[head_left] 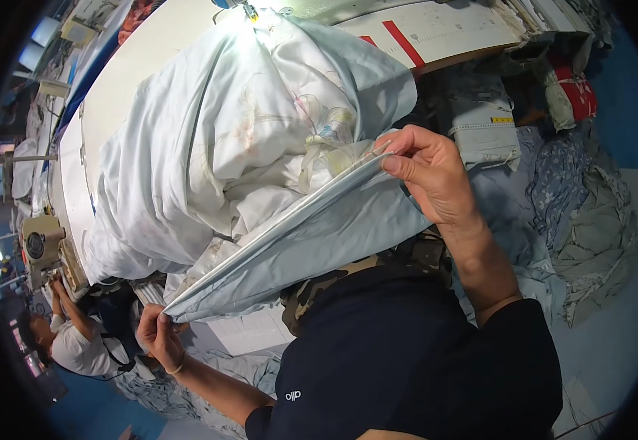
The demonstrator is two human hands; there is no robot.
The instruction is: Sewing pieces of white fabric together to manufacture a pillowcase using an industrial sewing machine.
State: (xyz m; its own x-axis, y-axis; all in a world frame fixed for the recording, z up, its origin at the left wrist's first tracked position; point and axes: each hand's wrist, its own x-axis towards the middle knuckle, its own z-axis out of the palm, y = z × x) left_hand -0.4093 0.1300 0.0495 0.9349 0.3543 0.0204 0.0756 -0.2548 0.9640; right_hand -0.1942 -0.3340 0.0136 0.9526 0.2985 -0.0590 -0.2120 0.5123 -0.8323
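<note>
A large pale blue and white fabric piece (179, 139) with a faint floral print spreads over the sewing table and hangs off its near side. Its far end is bunched beneath the lit sewing machine head (251, 12). One folded edge runs taut in a slanting line between my hands. My left hand (159, 337) pinches the lower left end of that edge. Farther up and to the right, my right hand (430, 172) grips the other end between thumb and fingers. The fabric between them is stretched straight over my lap.
The white sewing table (451, 33) bears red stripes at its right. Heaps of patterned cloth (598, 227) lie on the right, more cloth (238, 367) at lower left. A white box-like bundle (484, 132) stands beside the table. At far left a co-worker (88, 345) sits at another sewing machine (44, 242).
</note>
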